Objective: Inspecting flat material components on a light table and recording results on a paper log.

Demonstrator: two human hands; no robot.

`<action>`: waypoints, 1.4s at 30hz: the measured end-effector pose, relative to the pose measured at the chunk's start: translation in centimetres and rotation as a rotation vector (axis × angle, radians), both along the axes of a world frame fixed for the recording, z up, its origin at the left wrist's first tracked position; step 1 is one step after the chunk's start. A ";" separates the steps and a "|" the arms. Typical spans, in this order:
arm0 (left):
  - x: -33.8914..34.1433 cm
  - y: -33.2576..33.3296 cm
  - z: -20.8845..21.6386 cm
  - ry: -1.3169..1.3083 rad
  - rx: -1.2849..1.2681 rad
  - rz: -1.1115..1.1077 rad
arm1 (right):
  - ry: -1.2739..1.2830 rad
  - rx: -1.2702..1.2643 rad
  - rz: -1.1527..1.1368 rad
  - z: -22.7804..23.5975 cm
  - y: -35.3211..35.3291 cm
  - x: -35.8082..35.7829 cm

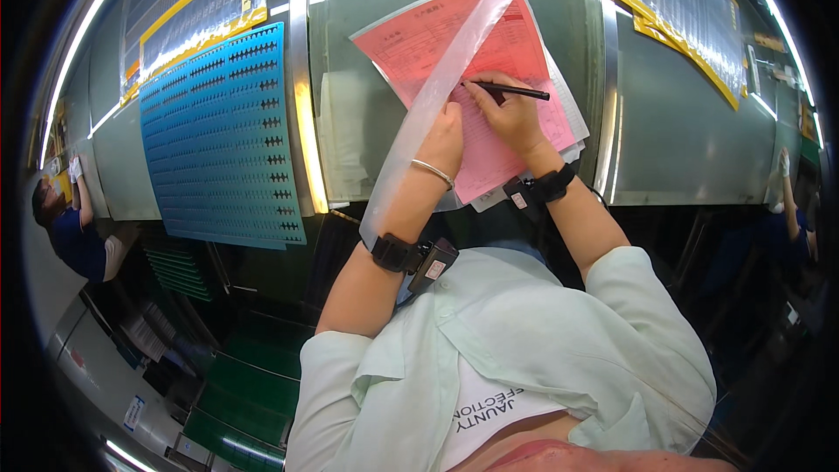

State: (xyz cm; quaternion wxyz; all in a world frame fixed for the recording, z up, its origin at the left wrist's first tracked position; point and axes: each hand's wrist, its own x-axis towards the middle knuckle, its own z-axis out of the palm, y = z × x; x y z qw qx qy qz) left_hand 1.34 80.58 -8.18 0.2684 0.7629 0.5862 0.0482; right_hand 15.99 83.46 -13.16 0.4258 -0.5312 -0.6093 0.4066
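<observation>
My right hand point(511, 115) pinches a black pen point(516, 89), its tip end over pink and red printed forms point(419, 39). Just left of it, my left hand point(444, 142) lies curled on the papers, its fingertips mostly hidden. Beside that hand, a translucent plastic sheet point(428, 96) crosses the forms in a long slanting strip and runs down along my left forearm. White sheets point(568, 114) show from under the pink ones at the right. The stack rests on a grey-green, glossy tabletop point(350, 149).
A blue slotted panel point(214, 140) lies to the left, overhanging the table's front edge. Yellow-edged clear sheets point(205, 13) lie behind it, with more yellow-edged sheets point(682, 13) at far right. Metal strips point(301, 79) divide the tabletop. Another person point(74, 218) stands at far left.
</observation>
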 end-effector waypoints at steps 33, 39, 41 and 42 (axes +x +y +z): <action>-9.3 -6.5 -3.0 -0.750 -0.333 0.643 | -0.220 0.121 0.089 11.8 14.8 2.0; -13.1 -11.0 -4.8 -0.671 -0.292 0.736 | -0.391 0.584 0.160 9.6 29.2 -8.2; -13.0 -12.1 -4.6 -0.682 -0.272 0.790 | -0.445 0.722 0.091 9.3 33.3 -11.4; -12.9 -12.5 -4.9 -0.697 -0.260 0.819 | -0.395 0.810 0.037 9.1 34.3 -12.9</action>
